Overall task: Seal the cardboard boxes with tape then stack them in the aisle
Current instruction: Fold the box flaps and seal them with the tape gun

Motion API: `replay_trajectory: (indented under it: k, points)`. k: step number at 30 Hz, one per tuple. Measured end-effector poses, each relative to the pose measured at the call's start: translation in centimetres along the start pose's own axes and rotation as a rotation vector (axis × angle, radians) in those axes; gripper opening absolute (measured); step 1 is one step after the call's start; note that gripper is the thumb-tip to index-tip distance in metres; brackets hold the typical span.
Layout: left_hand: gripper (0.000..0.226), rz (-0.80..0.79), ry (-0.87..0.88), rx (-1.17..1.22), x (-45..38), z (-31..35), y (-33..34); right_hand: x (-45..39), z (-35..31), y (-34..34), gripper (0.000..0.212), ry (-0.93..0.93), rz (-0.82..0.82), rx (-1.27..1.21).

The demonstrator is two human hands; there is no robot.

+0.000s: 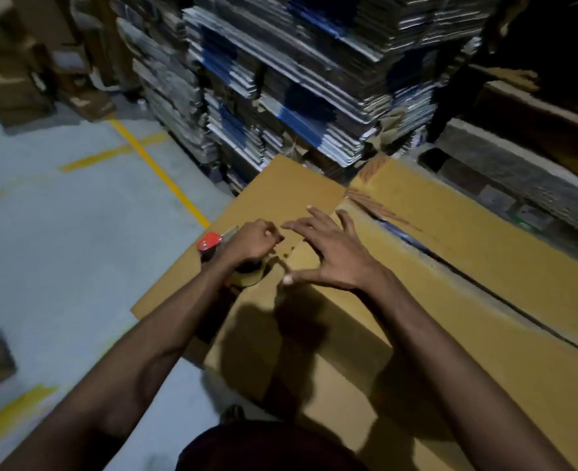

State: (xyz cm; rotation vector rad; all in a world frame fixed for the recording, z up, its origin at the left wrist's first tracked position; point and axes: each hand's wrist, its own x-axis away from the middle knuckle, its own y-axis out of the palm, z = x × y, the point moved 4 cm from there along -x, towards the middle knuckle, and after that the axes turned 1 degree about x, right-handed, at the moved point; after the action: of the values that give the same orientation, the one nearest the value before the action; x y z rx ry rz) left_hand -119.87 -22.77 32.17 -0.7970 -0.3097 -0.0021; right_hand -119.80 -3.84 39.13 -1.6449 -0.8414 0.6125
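1. Cardboard box (434,321) is seen in the lower right and middle of the view, large and brown, standing on a grey floor (53,253); its top flaps are folded down, with a dark open seam (451,266) left running diagonally between them
2. A left side flap (247,212) is seen sticking out flat past the box edge toward the floor
3. Left hand (252,244) is curled into a closed grip on a tape dispenser (226,258) at the left end of the box top; a red part (209,242) and a brown tape roll (247,277) are visible beside and under the wrist; exactly which fingers are wrapped round the handle cannot be told
4. Right hand (332,256) is held flat with palm down over the box top just right of the left hand, fingers spread wide, thumb pointed back toward the body; nothing is gripped by it; whether the fingertips are pressed on the cardboard cannot be told, blurred
5. A strip of tape between the two hands is too blurred to be confirmed
6. Yellow floor lines (158,171) are painted to the left of the box
7. A tall stack of flattened cartons (291,83), grey and blue edged, is seen right behind the box
8. More flat board (505,171) is piled at the right, in shadow
9. A dark garment (267,450) is visible at the bottom edge
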Motion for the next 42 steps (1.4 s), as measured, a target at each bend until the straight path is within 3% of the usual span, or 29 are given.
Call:
replay_trajectory:
  k: [2, 3, 9, 11, 13, 16, 19, 21, 24, 27, 29, 32, 37, 40, 42]
  points:
    - [0.046, 0.214, -0.148, -0.388, 2.3, -5.0, 0.5, -0.4, -1.3, 0.8, 0.1, -0.081, -0.008, 0.074]
    - [0.055, 0.278, -0.201, -0.466, 3.6, -7.3, 1.1, -0.9, -1.8, 1.2, 0.096, -0.078, -0.01, 0.064]
    - [0.086, 0.366, -0.398, -0.333, 8.4, -15.2, 5.0, -3.8, -3.8, 0.8, 0.072, 0.025, 0.042, -0.098]
    - [0.076, 0.376, -0.507, -0.187, 9.1, -15.7, 5.4, -4.4, -3.9, 0.7, 0.065, 0.058, 0.069, -0.098]
    - [0.05, 0.37, -0.562, -0.071, 9.7, -16.2, 5.6, -4.9, -4.1, 0.7, 0.063, 0.094, 0.076, -0.089]
    - [0.014, 0.392, -0.545, -0.075, 10.1, -15.0, 4.9, -5.4, -4.2, 0.9, 0.061, 0.12, 0.061, -0.076]
    - [0.02, 0.444, -0.515, -0.009, 9.3, -13.0, 3.5, -5.2, -3.9, 0.6, 0.06, 0.128, 0.07, -0.069]
    - [0.023, 0.438, -0.514, 0.165, 8.4, -12.5, 2.5, -5.1, -3.8, 0.5, 0.059, 0.138, 0.071, -0.067]
    - [0.025, 0.357, -0.488, 0.638, 7.2, -11.5, 1.6, -5.1, -4.1, 0.5, 0.062, 0.15, 0.057, -0.051]
    - [0.013, 0.176, -0.417, 1.078, 6.6, -8.3, 1.3, -5.1, -4.2, 0.6, 0.061, 0.155, 0.063, -0.062]
    - [0.02, 0.053, -0.318, 1.308, 6.4, -5.9, 1.1, -5.2, -4.1, 0.7, 0.06, 0.151, 0.066, -0.048]
    - [0.013, -0.092, -0.142, 1.582, 6.4, -2.5, 0.6, -5.2, -3.9, 0.6, 0.057, 0.12, 0.073, -0.024]
    - [0.017, -0.22, 0.002, 1.667, 6.3, -0.4, -1.1, -4.4, -3.2, 0.6, 0.039, 0.095, 0.056, -0.321]
    - [0.033, -0.319, 0.042, 1.599, 6.2, 0.3, -2.9, -4.0, -2.0, -0.9, 0.028, 0.178, 0.263, -0.939]
    - [0.035, -0.422, 0.062, 1.593, 6.5, 1.6, -3.5, -3.7, -1.0, -2.1, 0.026, 0.232, 0.367, -1.09]
